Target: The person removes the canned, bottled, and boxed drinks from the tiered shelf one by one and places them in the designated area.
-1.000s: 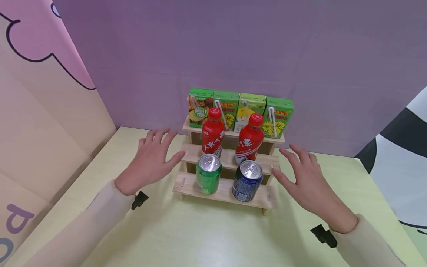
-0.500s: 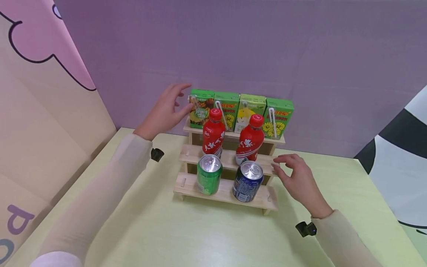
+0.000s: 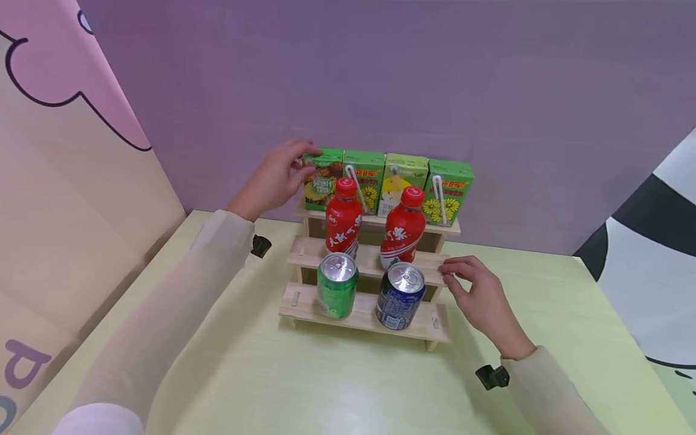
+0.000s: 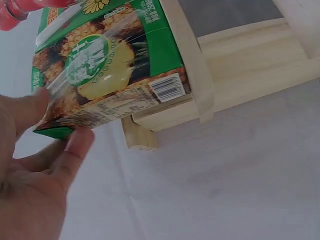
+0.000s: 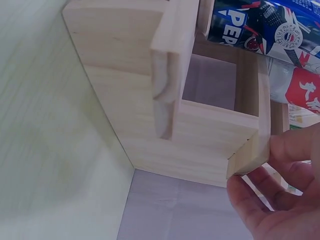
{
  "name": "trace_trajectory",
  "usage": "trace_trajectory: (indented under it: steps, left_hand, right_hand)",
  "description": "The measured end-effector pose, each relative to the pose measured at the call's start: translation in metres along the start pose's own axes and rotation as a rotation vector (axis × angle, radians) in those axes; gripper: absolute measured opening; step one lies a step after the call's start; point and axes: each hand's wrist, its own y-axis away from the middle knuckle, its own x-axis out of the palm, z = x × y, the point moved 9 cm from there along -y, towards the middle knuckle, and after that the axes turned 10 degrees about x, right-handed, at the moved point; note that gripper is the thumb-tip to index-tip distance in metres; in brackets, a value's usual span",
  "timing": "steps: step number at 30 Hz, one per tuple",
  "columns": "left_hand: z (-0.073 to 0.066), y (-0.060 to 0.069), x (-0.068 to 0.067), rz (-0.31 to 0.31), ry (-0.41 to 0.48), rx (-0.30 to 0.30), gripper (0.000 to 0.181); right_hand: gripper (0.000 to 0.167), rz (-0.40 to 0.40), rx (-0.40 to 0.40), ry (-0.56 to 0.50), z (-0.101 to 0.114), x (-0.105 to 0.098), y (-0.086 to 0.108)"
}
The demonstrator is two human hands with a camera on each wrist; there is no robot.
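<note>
At its upper left corner, a green pineapple juice carton [image 3: 322, 188] is pinched by my left hand [image 3: 272, 181]. The left wrist view shows the thumb on the front of the carton [image 4: 110, 60] and fingertips along its edge. The carton stands at the left end of the top tier of a three-tier wooden display rack [image 3: 306, 248]. My right hand [image 3: 484, 299] grips the right end of the middle tier, thumb and fingers around the board end [image 5: 252, 150]. Two red-capped bottles, left [image 3: 344, 225] and right [image 3: 403, 232], stand on that tier, apart from both hands.
Right of the pineapple carton, several green drink cartons [image 3: 450, 193] line the top tier. A green can [image 3: 336, 293] and a blue Pepsi can [image 3: 399, 305] stand on the bottom tier. A purple wall panel [image 3: 380, 72] rises behind the pale table [image 3: 326, 386].
From beside the rack, my left hand has moved up to the pineapple carton and taken its corner. My right hand has come in to grip the middle tier's end. The drinks stay in place.
</note>
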Motion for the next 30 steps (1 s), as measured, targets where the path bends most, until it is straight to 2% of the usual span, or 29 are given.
trace_trajectory:
  steps: [5,8,12,16,19,21,23,28,30]
  left_hand:
    - [0.006,0.01,-0.008,-0.07,0.003,-0.015,0.028]
    - [0.01,0.021,-0.021,-0.129,0.017,-0.012,0.025]
    - [0.017,0.039,-0.045,-0.2,0.027,-0.015,0.022]
    - [0.028,0.06,-0.066,-0.23,0.01,-0.046,0.021]
    - [0.039,0.075,-0.073,-0.221,0.001,-0.08,0.019]
    - [0.048,0.084,-0.07,-0.197,-0.01,-0.098,0.018]
    - [0.06,0.093,-0.062,-0.155,-0.024,-0.115,0.016]
    - [0.09,0.112,-0.026,-0.031,-0.01,-0.168,0.015]
    - [0.099,0.117,-0.011,0.017,0.031,-0.189,0.014]
  right_hand:
    - [0.017,-0.002,0.0,-0.015,-0.003,0.003,0.0]
    - [0.016,-0.008,-0.007,-0.021,-0.003,0.003,0.0]
    - [0.017,-0.018,-0.011,-0.028,-0.003,0.003,0.001]
    - [0.017,-0.021,-0.009,-0.032,-0.004,0.003,0.001]
    - [0.017,-0.02,-0.008,-0.035,-0.006,0.002,0.001]
    - [0.017,-0.02,-0.008,-0.037,-0.007,0.002,0.002]
    - [0.018,-0.021,-0.009,-0.04,-0.008,0.002,0.002]
    - [0.018,-0.021,-0.013,-0.04,-0.008,0.002,0.003]
    - [0.018,-0.015,-0.009,-0.041,-0.007,0.003,0.003]
